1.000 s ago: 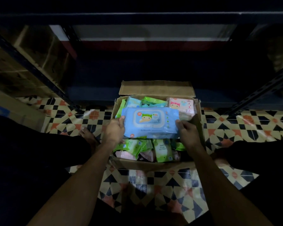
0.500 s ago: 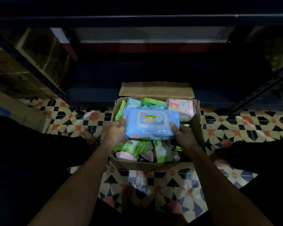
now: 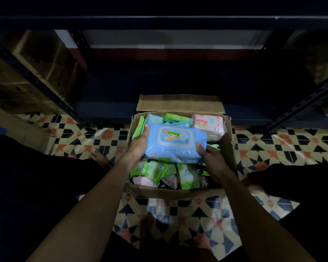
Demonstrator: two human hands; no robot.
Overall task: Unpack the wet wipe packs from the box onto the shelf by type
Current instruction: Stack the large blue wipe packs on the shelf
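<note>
Both arms reached forward; left hand [image 3: 138,146] and right hand [image 3: 210,157] had fingers clamped on the blue wipe pack's [image 3: 175,142] ends, held tilted over the open box [image 3: 228,148], dark shelf [image 3: 159,87] just beyond.

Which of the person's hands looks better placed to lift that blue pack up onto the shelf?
Probably the left hand: it wraps the blue wipe pack's short end, thumb on top. The right hand only props the near corner from below. The dark shelf lies straight ahead, favouring neither side.
</note>
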